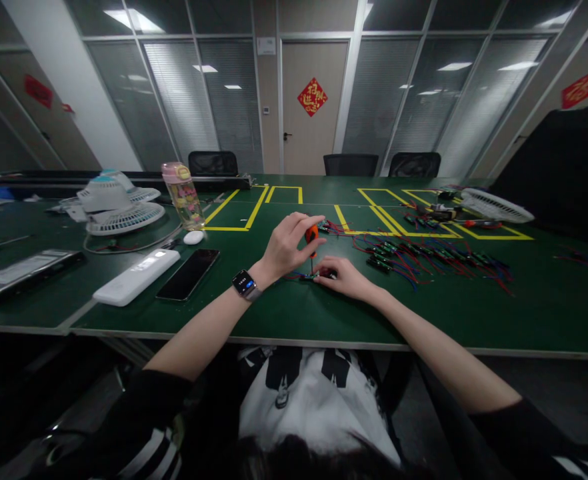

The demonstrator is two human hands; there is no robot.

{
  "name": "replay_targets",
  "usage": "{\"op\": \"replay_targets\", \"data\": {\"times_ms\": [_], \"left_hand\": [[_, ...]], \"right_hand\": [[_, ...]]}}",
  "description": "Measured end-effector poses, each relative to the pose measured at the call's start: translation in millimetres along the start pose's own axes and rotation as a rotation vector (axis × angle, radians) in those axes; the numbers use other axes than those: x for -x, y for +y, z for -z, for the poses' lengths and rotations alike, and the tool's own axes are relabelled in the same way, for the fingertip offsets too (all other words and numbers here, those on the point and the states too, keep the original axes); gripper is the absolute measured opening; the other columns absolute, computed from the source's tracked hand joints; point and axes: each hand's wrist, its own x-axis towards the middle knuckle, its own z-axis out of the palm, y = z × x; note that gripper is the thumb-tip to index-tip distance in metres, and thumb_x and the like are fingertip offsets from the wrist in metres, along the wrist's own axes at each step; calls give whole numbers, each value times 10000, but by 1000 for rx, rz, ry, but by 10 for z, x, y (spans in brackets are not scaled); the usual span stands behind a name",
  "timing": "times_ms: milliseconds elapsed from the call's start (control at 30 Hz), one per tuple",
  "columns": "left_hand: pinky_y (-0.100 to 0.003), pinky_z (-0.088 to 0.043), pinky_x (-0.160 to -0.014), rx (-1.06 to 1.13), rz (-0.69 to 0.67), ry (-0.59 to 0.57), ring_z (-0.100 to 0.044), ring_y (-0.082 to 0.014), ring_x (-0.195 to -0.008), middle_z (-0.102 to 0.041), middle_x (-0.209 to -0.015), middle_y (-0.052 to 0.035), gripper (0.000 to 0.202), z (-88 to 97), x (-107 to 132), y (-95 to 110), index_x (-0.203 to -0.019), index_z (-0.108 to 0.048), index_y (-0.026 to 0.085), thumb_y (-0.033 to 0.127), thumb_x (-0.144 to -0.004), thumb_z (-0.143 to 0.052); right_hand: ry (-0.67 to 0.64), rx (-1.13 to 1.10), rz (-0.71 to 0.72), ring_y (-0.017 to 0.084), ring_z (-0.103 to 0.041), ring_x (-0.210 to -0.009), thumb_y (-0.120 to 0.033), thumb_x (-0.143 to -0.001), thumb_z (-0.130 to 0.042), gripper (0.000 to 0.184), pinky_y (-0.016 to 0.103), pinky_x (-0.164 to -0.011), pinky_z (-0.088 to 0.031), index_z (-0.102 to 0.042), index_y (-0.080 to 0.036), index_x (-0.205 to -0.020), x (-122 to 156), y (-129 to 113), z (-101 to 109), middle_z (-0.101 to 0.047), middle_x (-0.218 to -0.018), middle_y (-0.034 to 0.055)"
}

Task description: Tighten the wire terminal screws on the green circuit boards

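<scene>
On the green table [449, 313], right fingers [328, 263] hold a board [307, 277] under the screwdriver [312, 233] left fingers [301, 223] grip.

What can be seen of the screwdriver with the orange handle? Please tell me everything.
The screwdriver has a bright orange handle with dark parts, plastic-looking, and a thin, dark shaft, probably metal. It stands nearly upright over the green table, shaft downward. The left hand grips the handle and hides part of it. The lower end meets or nearly meets a small circuit board at the right hand; the tip is too small to make out.
</scene>
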Motion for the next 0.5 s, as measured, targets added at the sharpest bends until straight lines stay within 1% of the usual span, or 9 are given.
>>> {"op": "replay_targets", "data": {"times_ms": [67, 100, 167, 233, 300, 400, 433, 500], "left_hand": [[-328, -501, -794, -1, 32, -7, -557, -181, -915, -570, -990, -76, 375, 5, -5, 12, -1197, -536, 161, 376, -889, -541], [-339, -496, -823, 4, 49, -24, -552, -189, -962, -562, -1040, -90, 363, 10, -10, 22, -1220, -525, 162, 351, -912, -499], [-359, -473, -900, 18, 65, -58, -530, -198, -1071, -541, -1161, -117, 368, 15, -22, 39, -1300, -463, 156, 249, -954, -382], [-356, -459, -929, 28, 57, -64, -524, -190, -1107, -535, -1214, -124, 393, 8, -26, 46, -1343, -412, 149, 178, -961, -326], [-336, -477, -882, 22, 44, -38, -548, -180, -1035, -565, -1147, -107, 379, -10, -17, 40, -1327, -423, 157, 216, -954, -391], [-318, -498, -787, 8, 58, 17, -548, -170, -904, -563, -985, -60, 347, -32, 5, 35, -1206, -518, 186, 340, -896, -540], [-321, -502, -783, 13, 76, 28, -544, -170, -898, -547, -976, -57, 330, -34, 10, 40, -1172, -540, 191, 358, -887, -550], [-342, -503, -838, 54, 130, 31, -545, -177, -971, -520, -1066, -81, 290, -33, 12, 60, -1167, -548, 187, 326, -922, -480]], "right_hand": [[2, -2, -7, 131, -558, -678, -225, -809, -640, 106, 251, -652, -448, -693, -165, -879, 1, -8, 1, -604, -774, 26], [1, -1, -7, 132, -561, -680, -226, -808, -641, 107, 252, -653, -450, -694, -165, -879, 1, -12, 2, -605, -776, 28], [2, 1, -5, 135, -569, -689, -223, -806, -642, 110, 253, -655, -451, -696, -164, -881, -1, -19, 4, -610, -783, 31], [2, 3, -4, 135, -572, -691, -219, -805, -640, 108, 251, -654, -451, -697, -166, -880, -4, -24, 5, -613, -784, 31], [2, 4, -8, 134, -569, -685, -220, -805, -640, 104, 251, -650, -451, -696, -168, -876, -5, -24, 5, -612, -778, 29], [2, -2, -10, 132, -566, -683, -226, -808, -641, 103, 253, -654, -452, -695, -169, -874, -2, -18, 4, -612, -786, 29], [2, -3, -10, 132, -566, -686, -227, -809, -641, 103, 253, -656, -453, -695, -169, -874, 0, -16, 4, -612, -791, 30], [-1, -2, -9, 133, -569, -693, -226, -812, -639, 106, 254, -661, -453, -695, -168, -881, 1, -14, 4, -613, -794, 30]]}}
